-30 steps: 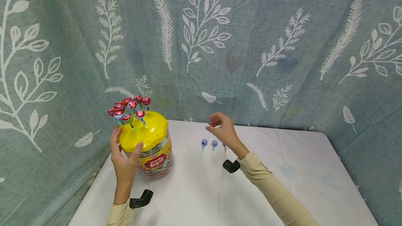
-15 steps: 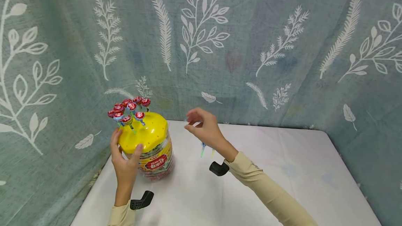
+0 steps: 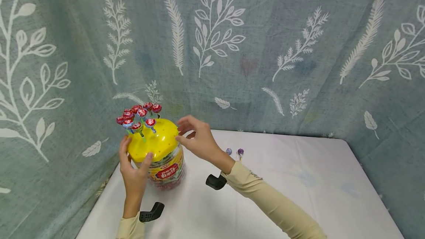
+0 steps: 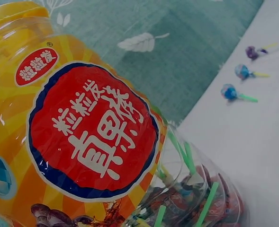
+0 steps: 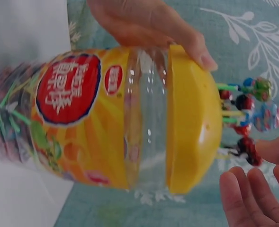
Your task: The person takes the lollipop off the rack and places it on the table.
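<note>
A clear candy jar (image 3: 167, 172) with a yellow-and-red label stands at the left, its faceted yellow lid (image 3: 158, 144) uppermost. Several lollipops (image 3: 151, 122), mostly red-wrapped, stick up from holes in the lid. My left hand (image 3: 134, 175) grips the jar at the lid, thumb in front and fingers on the far left side. Beside the lid's right edge is my right hand (image 3: 199, 139), thumb and fingers apart, nothing visible between them. In the right wrist view its thumb overlaps a dark red lollipop (image 5: 247, 150); contact is unclear. More lollipops with green sticks (image 4: 208, 203) lie inside the jar.
Three loose lollipops lie on the white tablecloth (image 3: 292, 202): one purple (image 4: 253, 52) and two blue (image 4: 229, 91). My right forearm partly hides them in the head view. A green leaf-patterned cloth (image 3: 245, 65) hangs behind the table.
My right hand has moved left, from above the loose lollipops to the right side of the lid. My left hand keeps its grip on the jar.
</note>
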Motion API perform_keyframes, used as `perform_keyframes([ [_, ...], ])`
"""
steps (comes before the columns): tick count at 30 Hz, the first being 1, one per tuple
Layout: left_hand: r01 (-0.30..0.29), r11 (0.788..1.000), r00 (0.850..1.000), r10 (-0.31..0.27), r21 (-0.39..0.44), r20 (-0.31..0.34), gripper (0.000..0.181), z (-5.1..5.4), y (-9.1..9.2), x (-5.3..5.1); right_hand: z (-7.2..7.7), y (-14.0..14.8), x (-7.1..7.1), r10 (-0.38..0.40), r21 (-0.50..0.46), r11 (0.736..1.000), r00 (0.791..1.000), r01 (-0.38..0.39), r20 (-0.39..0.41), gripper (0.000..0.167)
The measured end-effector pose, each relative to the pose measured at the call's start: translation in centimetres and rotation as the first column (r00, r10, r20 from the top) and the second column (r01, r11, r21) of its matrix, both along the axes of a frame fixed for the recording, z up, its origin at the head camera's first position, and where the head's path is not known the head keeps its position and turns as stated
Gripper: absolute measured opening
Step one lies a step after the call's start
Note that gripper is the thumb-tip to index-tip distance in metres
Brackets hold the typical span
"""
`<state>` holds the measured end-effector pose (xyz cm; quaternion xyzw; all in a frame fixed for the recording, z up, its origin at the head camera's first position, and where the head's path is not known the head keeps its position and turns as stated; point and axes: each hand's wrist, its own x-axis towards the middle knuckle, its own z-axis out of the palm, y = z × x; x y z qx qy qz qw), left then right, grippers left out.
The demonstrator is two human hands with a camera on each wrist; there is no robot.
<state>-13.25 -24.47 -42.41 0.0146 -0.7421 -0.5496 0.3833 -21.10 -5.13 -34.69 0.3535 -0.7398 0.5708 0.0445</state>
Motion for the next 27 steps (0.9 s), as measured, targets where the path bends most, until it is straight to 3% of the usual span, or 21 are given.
perform_keyframes([
  [7,0.014,1.0,1.0,-0.014,-0.003,0.014,0.073,-2.2,-0.9,-1.2,-0.4,-2.0,0.2,0.005,-0.052,0.999,1.0,-0.005,-0.004,0.034],
  [13,0.006,1.0,1.0,-0.006,-0.025,0.016,0.074,-3.0,-1.2,-1.5,-0.3,-4.1,0.1,0.022,-0.1,0.995,0.999,-0.024,-0.024,0.036],
  [20,-0.012,1.0,1.0,0.012,-0.02,0.017,0.073,-2.5,-1.5,-1.0,0.2,-6.0,0.1,0.01,-0.09,0.996,0.995,-0.019,-0.096,0.036],
  [27,0.0,1.0,1.0,0.0,0.0,0.016,0.07,-0.5,-0.4,0.0,0.4,-6.5,0.1,-0.001,-0.104,0.995,0.995,-0.009,-0.097,0.036],
])
